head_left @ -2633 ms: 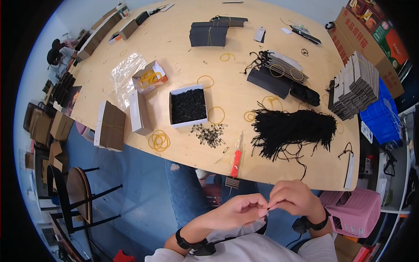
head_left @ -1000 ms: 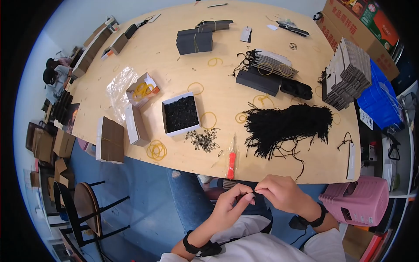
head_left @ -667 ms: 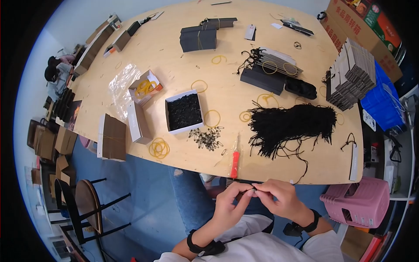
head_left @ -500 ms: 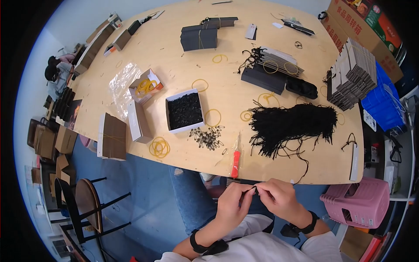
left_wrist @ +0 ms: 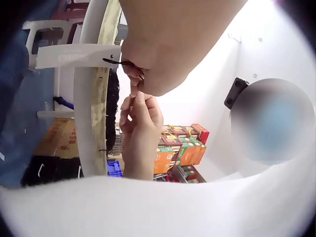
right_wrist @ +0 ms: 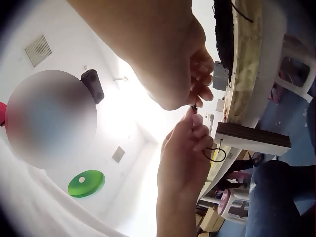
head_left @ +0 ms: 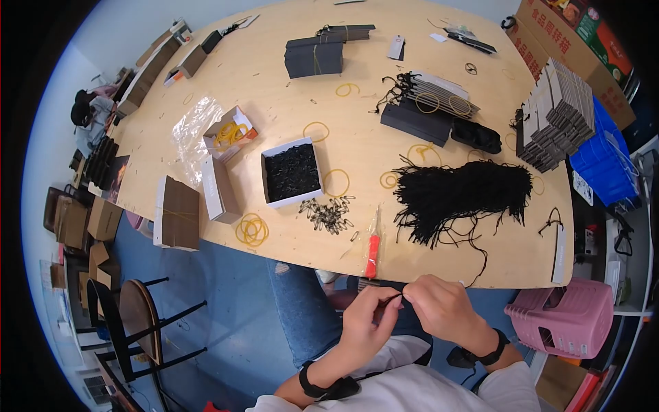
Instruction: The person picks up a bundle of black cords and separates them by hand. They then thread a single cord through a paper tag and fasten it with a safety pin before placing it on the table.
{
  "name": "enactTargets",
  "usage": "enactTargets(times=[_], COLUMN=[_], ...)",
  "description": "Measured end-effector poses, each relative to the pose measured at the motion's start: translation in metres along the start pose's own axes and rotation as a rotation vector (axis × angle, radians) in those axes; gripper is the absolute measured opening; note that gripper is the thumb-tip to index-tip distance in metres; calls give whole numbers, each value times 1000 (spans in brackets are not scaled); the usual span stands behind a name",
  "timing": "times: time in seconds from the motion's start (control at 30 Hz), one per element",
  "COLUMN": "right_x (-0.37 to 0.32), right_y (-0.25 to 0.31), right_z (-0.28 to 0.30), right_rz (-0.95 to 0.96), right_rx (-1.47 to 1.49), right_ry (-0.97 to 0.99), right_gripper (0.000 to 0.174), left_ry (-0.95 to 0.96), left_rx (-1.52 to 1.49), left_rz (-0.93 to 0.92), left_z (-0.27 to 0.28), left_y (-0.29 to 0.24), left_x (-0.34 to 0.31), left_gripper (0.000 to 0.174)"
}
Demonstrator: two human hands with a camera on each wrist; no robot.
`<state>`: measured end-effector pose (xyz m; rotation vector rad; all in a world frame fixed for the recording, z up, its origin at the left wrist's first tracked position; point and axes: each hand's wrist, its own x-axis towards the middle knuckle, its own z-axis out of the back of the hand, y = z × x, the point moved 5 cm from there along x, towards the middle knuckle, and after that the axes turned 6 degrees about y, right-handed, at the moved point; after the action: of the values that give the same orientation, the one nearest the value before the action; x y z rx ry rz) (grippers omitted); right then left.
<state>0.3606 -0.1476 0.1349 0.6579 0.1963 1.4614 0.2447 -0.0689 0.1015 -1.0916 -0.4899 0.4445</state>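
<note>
Just past the table's front edge in the head view, my left hand [head_left: 367, 319] and right hand [head_left: 443, 305] meet fingertip to fingertip. Between them both pinch a thin black cord [head_left: 394, 296]. A loop of the cord [right_wrist: 215, 154] curves out from my left fingers in the right wrist view. It runs to a hole in a stack of long hang tags [right_wrist: 254, 139] with dark layered edges. The left wrist view shows the white printed face of the tag [left_wrist: 76, 57]. Fingertips hide the cord's end.
On the table lie a bundle of black cords [head_left: 463, 196], a pile of small pins [head_left: 326, 214], a white box [head_left: 292, 200] of black pieces and a red-handled tool [head_left: 373, 256]. Rubber bands [head_left: 252, 230] and tag stacks [head_left: 556, 117] stand around. A pink stool [head_left: 563, 319] is at right.
My hands came close together over the cord, then drew slightly apart, the right one rising a little. Both kept pinching. The head view shifted slightly; things on the table stayed put.
</note>
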Motion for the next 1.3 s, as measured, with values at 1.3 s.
enactTargets(times=[1.3], right_x=[-1], right_y=[11], right_z=[-5], right_rz=[11], right_rx=[-153], right_ry=[-64], right_gripper=[28], left_ry=[-41], left_rx=[-740], left_rz=[362], left_z=[-10], left_y=[18], left_x=[-2], left_gripper=[9])
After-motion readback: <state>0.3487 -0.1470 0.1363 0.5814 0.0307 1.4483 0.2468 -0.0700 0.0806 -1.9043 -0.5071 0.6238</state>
